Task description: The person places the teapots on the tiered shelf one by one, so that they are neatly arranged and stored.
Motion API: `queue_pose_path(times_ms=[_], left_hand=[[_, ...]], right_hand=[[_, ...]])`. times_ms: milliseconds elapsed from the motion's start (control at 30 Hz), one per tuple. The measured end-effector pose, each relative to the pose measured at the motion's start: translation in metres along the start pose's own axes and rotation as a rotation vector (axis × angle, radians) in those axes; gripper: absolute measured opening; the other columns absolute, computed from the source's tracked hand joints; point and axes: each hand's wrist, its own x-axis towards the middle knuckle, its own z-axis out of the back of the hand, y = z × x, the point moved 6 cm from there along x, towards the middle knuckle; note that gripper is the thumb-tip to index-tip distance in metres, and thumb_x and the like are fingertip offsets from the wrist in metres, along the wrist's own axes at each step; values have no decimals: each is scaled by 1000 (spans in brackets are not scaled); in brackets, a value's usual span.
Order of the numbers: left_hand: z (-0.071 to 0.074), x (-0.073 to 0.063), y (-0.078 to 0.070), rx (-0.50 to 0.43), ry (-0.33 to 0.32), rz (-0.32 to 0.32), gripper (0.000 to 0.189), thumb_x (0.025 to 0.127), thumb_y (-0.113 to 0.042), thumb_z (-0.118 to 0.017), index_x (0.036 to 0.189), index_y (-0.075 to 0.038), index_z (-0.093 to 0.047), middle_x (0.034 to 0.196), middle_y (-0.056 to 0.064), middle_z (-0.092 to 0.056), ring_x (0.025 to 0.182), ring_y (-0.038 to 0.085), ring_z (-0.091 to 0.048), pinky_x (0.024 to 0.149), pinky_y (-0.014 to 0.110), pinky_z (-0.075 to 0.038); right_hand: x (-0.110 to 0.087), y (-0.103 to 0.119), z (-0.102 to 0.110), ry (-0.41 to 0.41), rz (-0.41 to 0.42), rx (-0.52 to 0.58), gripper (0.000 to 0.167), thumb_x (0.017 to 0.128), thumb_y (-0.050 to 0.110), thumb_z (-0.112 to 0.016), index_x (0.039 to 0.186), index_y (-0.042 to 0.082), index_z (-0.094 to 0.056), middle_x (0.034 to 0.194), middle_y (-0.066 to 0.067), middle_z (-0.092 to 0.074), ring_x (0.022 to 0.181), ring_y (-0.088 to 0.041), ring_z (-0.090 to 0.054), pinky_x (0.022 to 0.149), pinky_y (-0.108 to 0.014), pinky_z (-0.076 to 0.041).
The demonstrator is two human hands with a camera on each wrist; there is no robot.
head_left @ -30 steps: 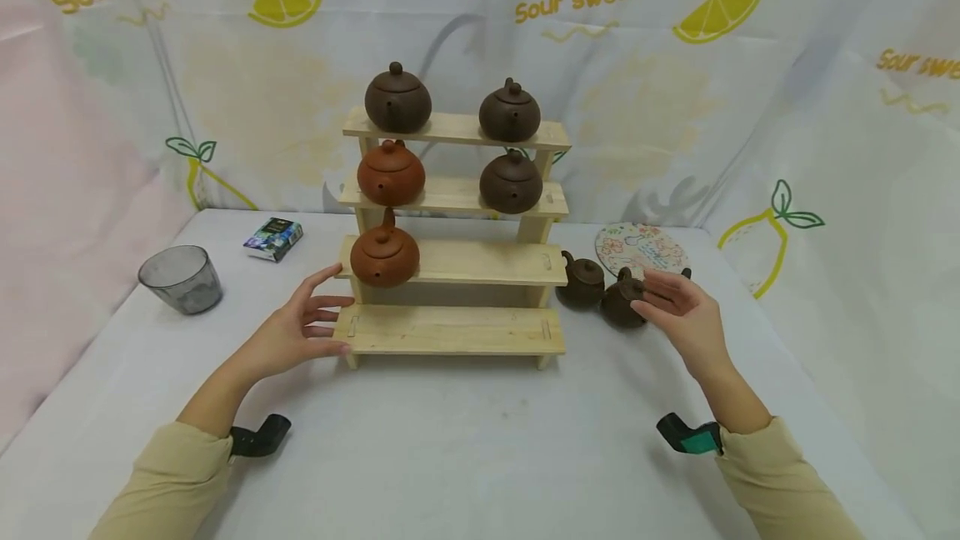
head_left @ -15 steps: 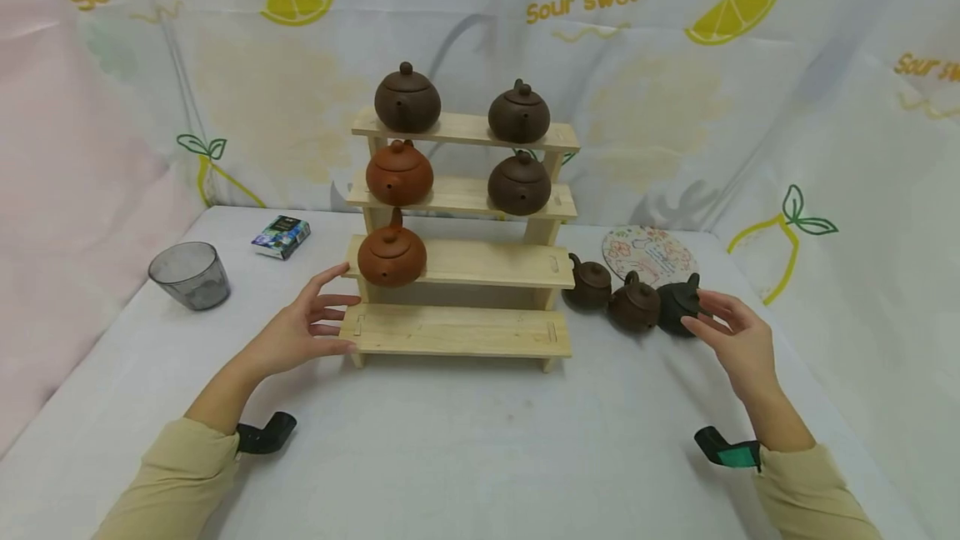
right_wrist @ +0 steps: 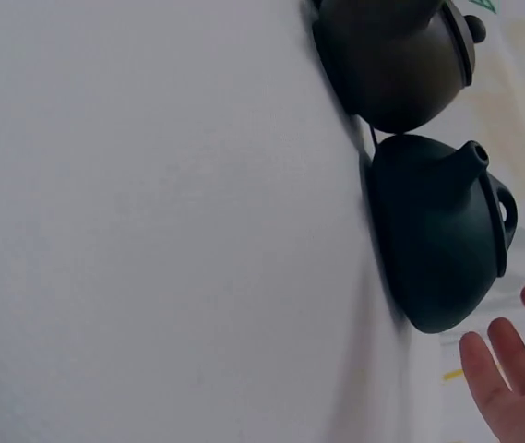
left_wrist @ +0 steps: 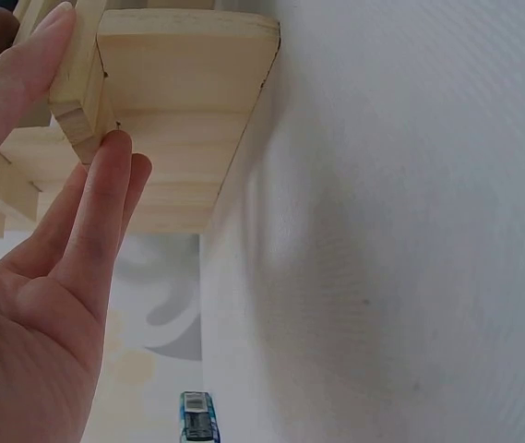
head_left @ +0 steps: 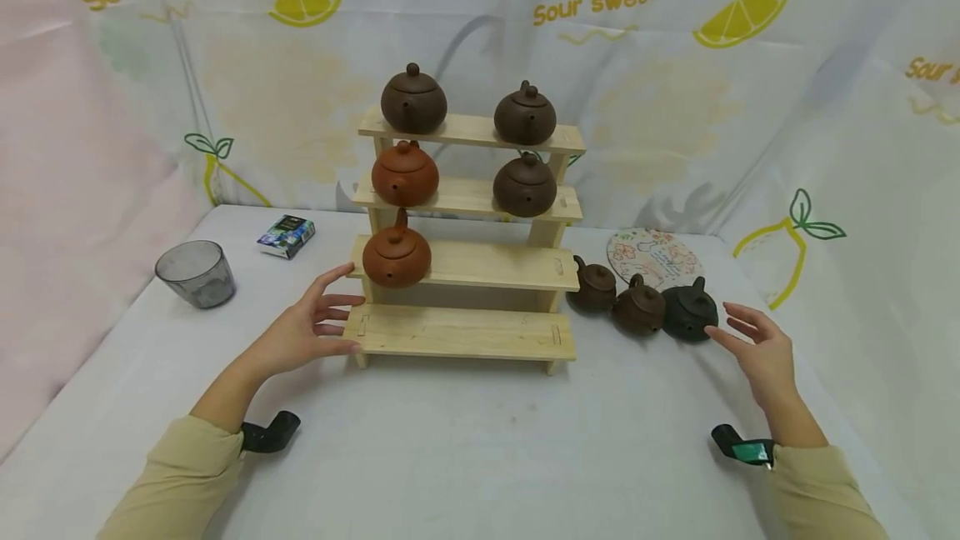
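My left hand [head_left: 300, 336] touches the left end of a stepped wooden rack [head_left: 461, 332], fingers spread, with the thumb at the lowest shelf's corner. In the left wrist view, thumb and fingertips rest at the end of a board [left_wrist: 77, 83]. My right hand [head_left: 765, 352] is held loosely open just right of a dark green-black teapot [head_left: 690, 313], holding nothing. The right wrist view shows this teapot [right_wrist: 437, 235] upright on the table, its spout up near the lid. Left of it stand two brown teapots, one in the middle [head_left: 639, 308] and one beside the rack [head_left: 595, 290].
On the rack sit two reddish teapots [head_left: 405, 175] on the left and several dark brown ones [head_left: 525, 186] above. A grey glass [head_left: 198, 277] and a small box [head_left: 287, 237] stand at left. A round floral mat [head_left: 652, 257] lies behind the table teapots.
My right hand has moved right, from in front of the table teapots to beside the dark green-black one, which now shows fully. The left hand stays at the rack; the head view has shifted slightly.
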Motion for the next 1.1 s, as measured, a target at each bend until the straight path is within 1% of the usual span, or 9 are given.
queue_pose_path(times_ms=[100, 233, 333, 367, 467, 667, 833, 933, 1100], left_hand=[[1, 0, 1, -5, 2, 5, 106, 70, -11, -82, 148, -29, -13, 130, 22, -49, 106, 35, -57, 85, 33, -51], [0, 0, 1, -1, 2, 2, 106, 70, -12, -82, 148, -30, -13, 130, 22, -49, 106, 35, -57, 85, 33, -51], [0, 1, 2, 4, 2, -3, 106, 70, -12, -83, 148, -31, -13, 130, 21, -49, 107, 34, -57, 85, 33, -50], [0, 1, 2, 3, 2, -6, 106, 70, -12, -82, 148, -31, -13, 130, 21, -49, 107, 34, -56, 86, 33, -50], [0, 2, 2, 2, 1, -11, 106, 70, -12, -82, 148, -30, -13, 130, 21, -49, 107, 35, -56, 86, 34, -50], [1, 1, 2, 2, 1, 4, 107, 69, -13, -83, 148, -30, -12, 130, 22, -49, 107, 35, -56, 86, 34, -50], [1, 1, 1, -3, 2, 9, 107, 69, -13, -83, 148, -29, -12, 130, 22, -49, 108, 35, -56, 86, 35, -50], [1, 1, 2, -6, 3, 10, 107, 69, -13, -83, 148, -29, -12, 131, 22, -48, 109, 35, -55, 87, 34, -50], [1, 1, 2, -15, 6, 6, 107, 70, -12, -83, 148, -29, -12, 131, 22, -48, 108, 35, -56, 87, 35, -49]], right_hand=[[3, -1, -3, 73, -25, -50, 62, 83, 36, -71, 137, 18, -46, 125, 11, -46, 114, -11, -43, 83, -18, -44], [9, -1, -9, 157, -12, -55, 67, 83, 35, -70, 142, 19, -40, 137, -2, -40, 117, -15, -40, 91, -31, -43], [13, -1, -12, 212, 2, -36, 69, 84, 32, -70, 143, 20, -37, 145, -8, -31, 126, -28, -32, 98, -43, -38], [14, 0, -12, 231, 6, -31, 69, 84, 31, -70, 144, 20, -36, 148, -11, -26, 129, -33, -28, 99, -50, -35], [20, 0, -15, 302, 7, -24, 73, 85, 30, -69, 146, 21, -31, 151, -19, -14, 132, -45, -18, 101, -61, -26], [28, 0, -22, 418, 0, -65, 83, 85, 26, -70, 149, 12, -19, 150, -26, -6, 130, -53, -14, 100, -65, -21], [34, 0, -25, 470, 18, -123, 90, 83, 25, -72, 149, 9, -13, 150, -27, -8, 128, -54, -16, 100, -65, -21], [36, -1, -26, 474, 33, -144, 90, 82, 25, -72, 149, 8, -15, 148, -29, -11, 127, -53, -18, 99, -64, -22], [37, -1, -25, 436, 36, -157, 89, 80, 25, -75, 148, 8, -20, 145, -32, -16, 125, -52, -23, 98, -62, -26]])
